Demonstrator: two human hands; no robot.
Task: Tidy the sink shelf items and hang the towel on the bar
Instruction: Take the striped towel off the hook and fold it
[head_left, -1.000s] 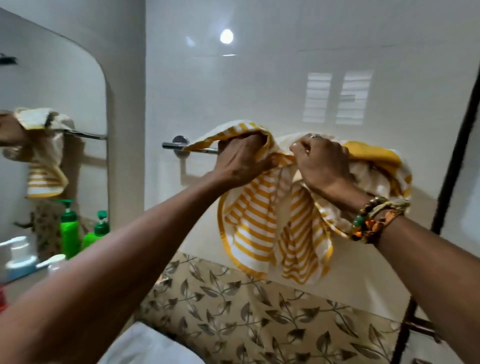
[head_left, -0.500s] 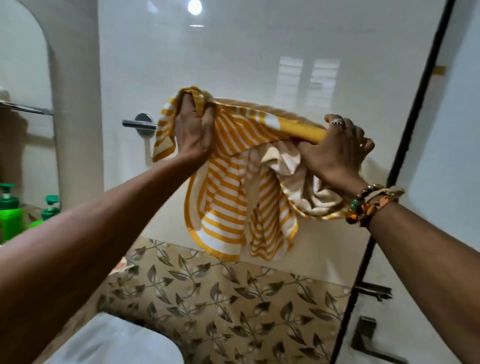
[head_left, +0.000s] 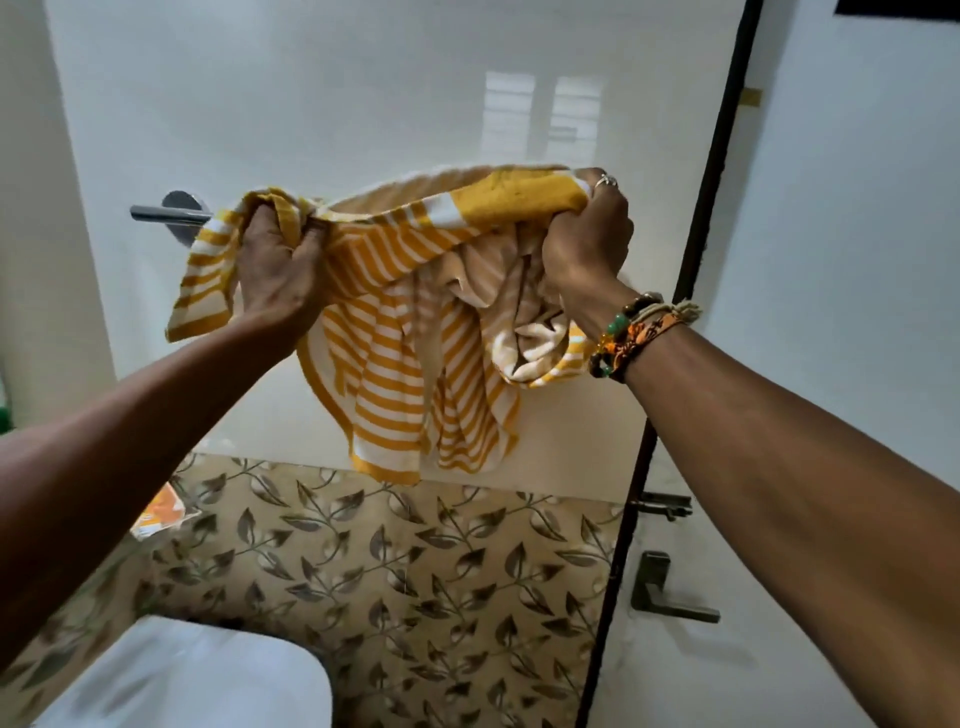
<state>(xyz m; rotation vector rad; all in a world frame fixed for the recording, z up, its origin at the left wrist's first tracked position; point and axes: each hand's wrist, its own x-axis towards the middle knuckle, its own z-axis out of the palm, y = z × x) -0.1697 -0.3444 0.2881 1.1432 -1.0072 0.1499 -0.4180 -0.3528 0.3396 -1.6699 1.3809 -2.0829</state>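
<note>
Both arms are up. The left hand (head_left: 275, 265) fists the striped towel's (head_left: 395, 322) left edge and the right hand (head_left: 584, 244) clutches its right corner, pulling it wide, likely to spread it evenly. Just behind, the bar (head_left: 161, 213) pokes out on the left, the rest hidden by cloth.

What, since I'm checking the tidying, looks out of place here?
The towel is bunched and twisted between the left hand and right hand, which grip its top, not spread flat along the bar.
</note>
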